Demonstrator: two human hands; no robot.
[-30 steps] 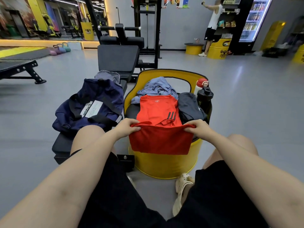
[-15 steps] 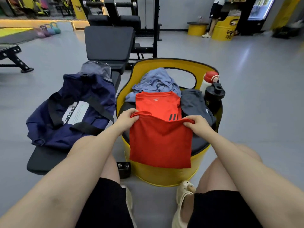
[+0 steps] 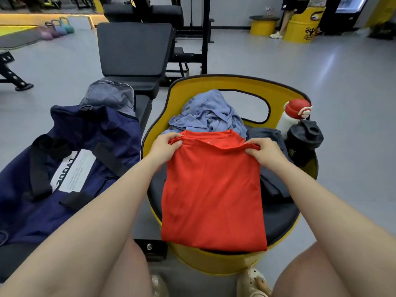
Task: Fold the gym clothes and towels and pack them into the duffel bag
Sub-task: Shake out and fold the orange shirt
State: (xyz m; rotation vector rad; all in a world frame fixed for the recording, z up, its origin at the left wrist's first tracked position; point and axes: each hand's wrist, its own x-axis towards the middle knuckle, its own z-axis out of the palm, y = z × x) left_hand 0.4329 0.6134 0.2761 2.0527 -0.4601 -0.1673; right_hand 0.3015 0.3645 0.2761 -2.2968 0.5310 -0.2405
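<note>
Two hands on one red shirt (image 3: 212,189): left hand (image 3: 164,146) pinching the far left corner, right hand (image 3: 264,152) pinching the far right corner, fingers curled over the folded edge. Shirt spread flat, folded over on itself, across the black seat of a yellow drum chair (image 3: 235,84), near edge hanging just past the seat's front. Behind the shirt, one crumpled blue garment (image 3: 207,113) heaped against the chair's back; to the right, one dark grey garment (image 3: 270,174) partly under the right wrist. Two bottles at the chair's right rim: one white with a red cap (image 3: 294,115), one black shaker (image 3: 304,140), just beside each other. One navy duffel bag (image 3: 64,168) to the left on a black counter (image 3: 137,50), slumped, with black straps and a white label; one grey piece (image 3: 110,96) sitting at the bag's far end. Three kettlebells (image 3: 56,28) in a row on the floor far left. Two yellow drums (image 3: 300,28) far back, with a person's legs between them.
</note>
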